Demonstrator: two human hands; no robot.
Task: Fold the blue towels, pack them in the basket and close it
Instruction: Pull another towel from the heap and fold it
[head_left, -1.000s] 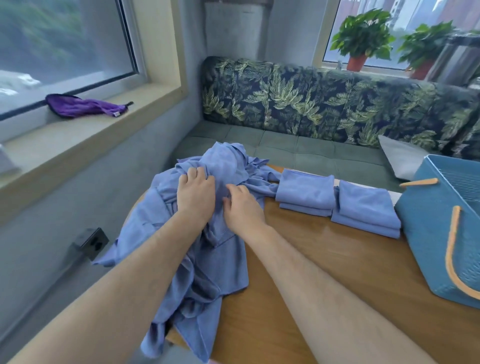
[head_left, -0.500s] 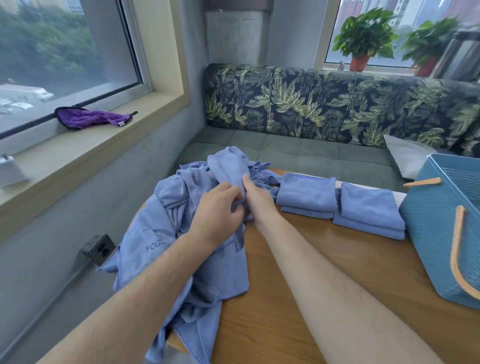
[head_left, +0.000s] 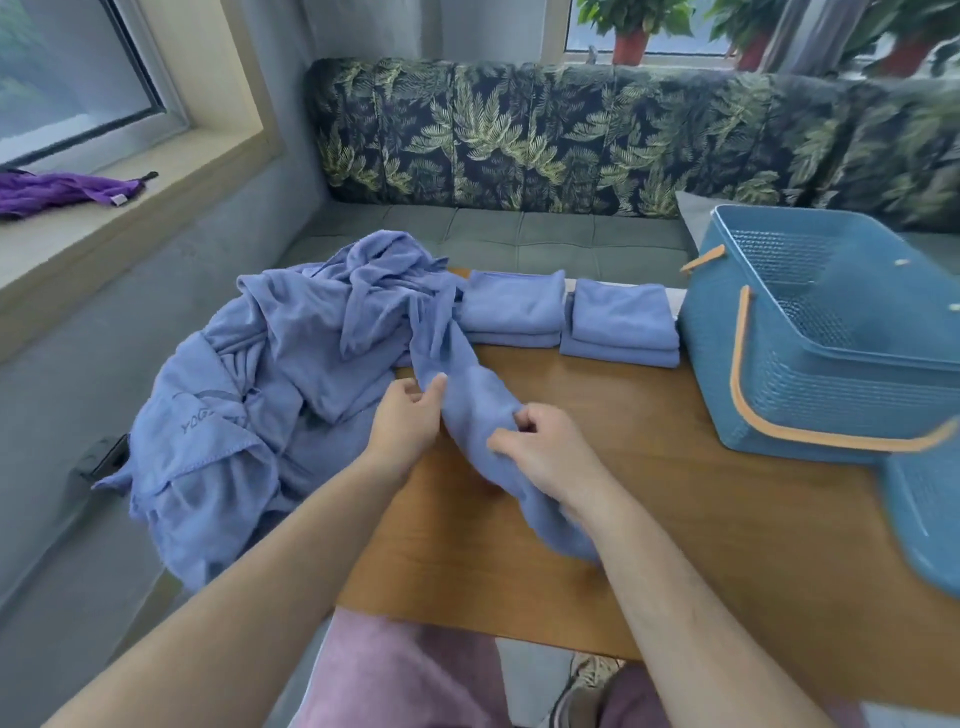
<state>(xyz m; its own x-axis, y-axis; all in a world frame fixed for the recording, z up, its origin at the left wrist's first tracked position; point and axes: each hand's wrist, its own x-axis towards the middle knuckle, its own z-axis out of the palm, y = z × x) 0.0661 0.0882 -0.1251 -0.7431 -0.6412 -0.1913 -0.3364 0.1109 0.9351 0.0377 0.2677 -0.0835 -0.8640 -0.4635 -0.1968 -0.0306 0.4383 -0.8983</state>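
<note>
so, roughly partway: one folded stack (head_left: 511, 306) and a second folded stack (head_left: 621, 318) sit side by side on the worktop (head_left: 649, 499), just beside the open blue basket (head_left: 810, 374), with what looks like its lid (head_left: 930, 519) at the right. the left hand (head_left: 405, 418) pinches a loose blue towel (head_left: 465, 384) between thumb and fingers, and the right hand (head_left: 543, 452) curls its fingers round it lower down. the crumpled heap (head_left: 280, 358) awaits folding, then packing and closing

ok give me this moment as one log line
left hand: pinches towel | right hand: grips towel | pile: unfolded | folded towels: two stacks | basket: open
</note>
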